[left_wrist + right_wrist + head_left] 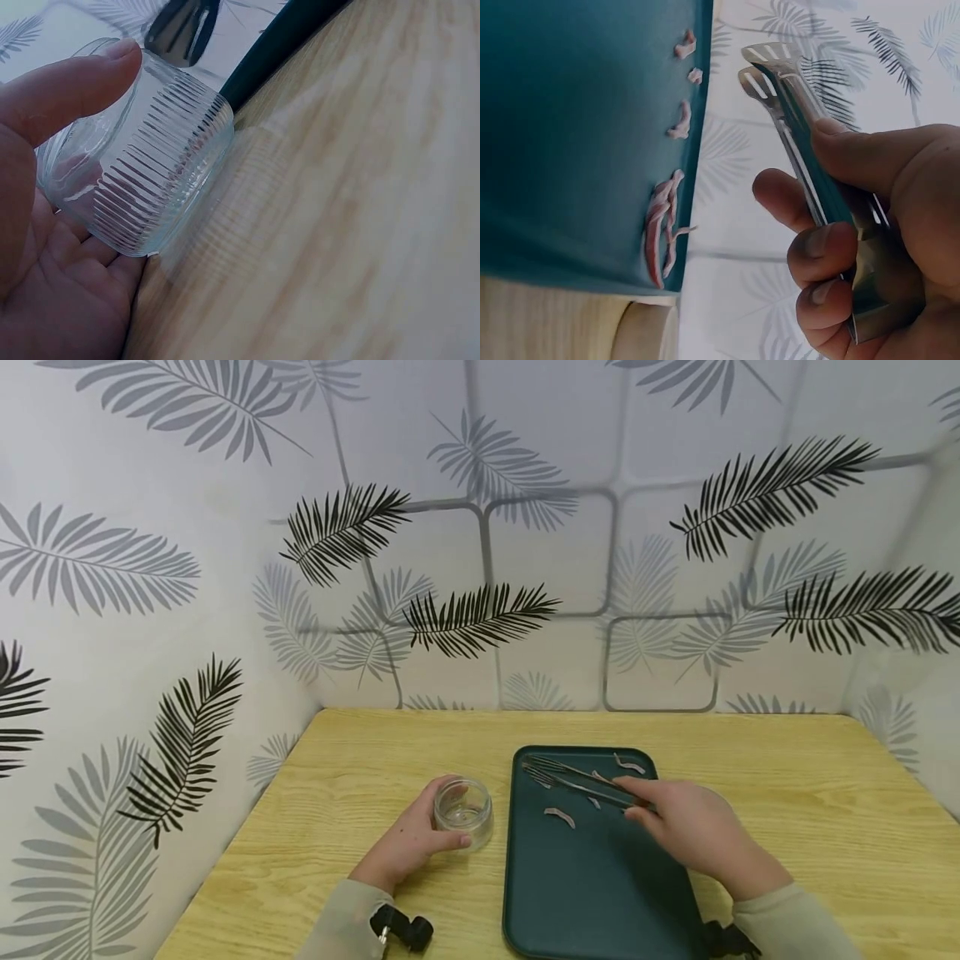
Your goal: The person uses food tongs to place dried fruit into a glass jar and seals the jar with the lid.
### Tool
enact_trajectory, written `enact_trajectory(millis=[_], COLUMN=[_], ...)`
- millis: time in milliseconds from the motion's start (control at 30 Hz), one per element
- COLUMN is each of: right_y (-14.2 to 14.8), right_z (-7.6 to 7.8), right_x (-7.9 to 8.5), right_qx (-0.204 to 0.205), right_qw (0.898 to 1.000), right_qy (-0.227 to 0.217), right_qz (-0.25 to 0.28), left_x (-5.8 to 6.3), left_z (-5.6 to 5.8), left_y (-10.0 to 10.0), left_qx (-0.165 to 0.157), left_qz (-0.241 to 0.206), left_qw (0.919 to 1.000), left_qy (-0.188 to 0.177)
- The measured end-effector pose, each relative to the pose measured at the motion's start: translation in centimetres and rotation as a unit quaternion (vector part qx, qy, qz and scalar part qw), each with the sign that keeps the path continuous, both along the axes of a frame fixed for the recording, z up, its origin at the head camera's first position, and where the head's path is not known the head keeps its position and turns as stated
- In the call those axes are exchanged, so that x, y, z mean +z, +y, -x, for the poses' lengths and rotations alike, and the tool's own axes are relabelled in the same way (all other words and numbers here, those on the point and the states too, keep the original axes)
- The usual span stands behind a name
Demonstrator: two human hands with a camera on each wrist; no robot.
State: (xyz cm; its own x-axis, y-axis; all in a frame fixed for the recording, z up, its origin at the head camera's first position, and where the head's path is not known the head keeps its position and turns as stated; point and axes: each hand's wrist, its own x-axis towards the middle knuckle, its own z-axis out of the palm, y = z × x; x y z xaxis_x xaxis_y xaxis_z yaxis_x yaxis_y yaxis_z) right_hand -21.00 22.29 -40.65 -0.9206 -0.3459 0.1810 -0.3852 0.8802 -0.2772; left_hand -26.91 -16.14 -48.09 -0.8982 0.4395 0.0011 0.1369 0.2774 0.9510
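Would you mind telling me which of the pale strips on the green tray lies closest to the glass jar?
The curved strip lying alone at mid-tray on the left, nearest the jar; the other strips lie farther back, by the tongs.

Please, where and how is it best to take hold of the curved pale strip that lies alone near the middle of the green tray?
Probably across the middle of the curved strip, coming from above with the tongs that the right hand holds. It lies flat and thin on the green tray, apart from the other pieces, so the tips can close over its narrow width.
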Motion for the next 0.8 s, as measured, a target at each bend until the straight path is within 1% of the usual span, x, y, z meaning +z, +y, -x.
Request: enact_trajectory(millis=[133,500,633,800], right_y=[0.4,0.6,0.6,0.7], right_z=[0.4,0.8,0.7,0.8], right_x=[-0.4,-1.0,-1.2,-1.6], right_qx=[-0.004,-0.006,-0.005,-0.005], right_qw=[1.000,0.999,0.999,0.999], right_qy=[-0.018,-0.028,-0.027,-0.010], right_qz=[-0.001,-0.020,-0.034,-0.044], left_x=[0.0,0.2,0.2,0.1], left_z=[0.0,-0.1,-0.1,-0.1], left_y=[0.0,0.1,0.1,0.1], left_qx=[-0.002,0.000,-0.001,0.001], left_qz=[-0.002,0.004,0.001,0.002], left_qw=[1.0000,1.0000,1.0000,1.0000], left_qy=[-0.001,0.004,0.002,0.003])
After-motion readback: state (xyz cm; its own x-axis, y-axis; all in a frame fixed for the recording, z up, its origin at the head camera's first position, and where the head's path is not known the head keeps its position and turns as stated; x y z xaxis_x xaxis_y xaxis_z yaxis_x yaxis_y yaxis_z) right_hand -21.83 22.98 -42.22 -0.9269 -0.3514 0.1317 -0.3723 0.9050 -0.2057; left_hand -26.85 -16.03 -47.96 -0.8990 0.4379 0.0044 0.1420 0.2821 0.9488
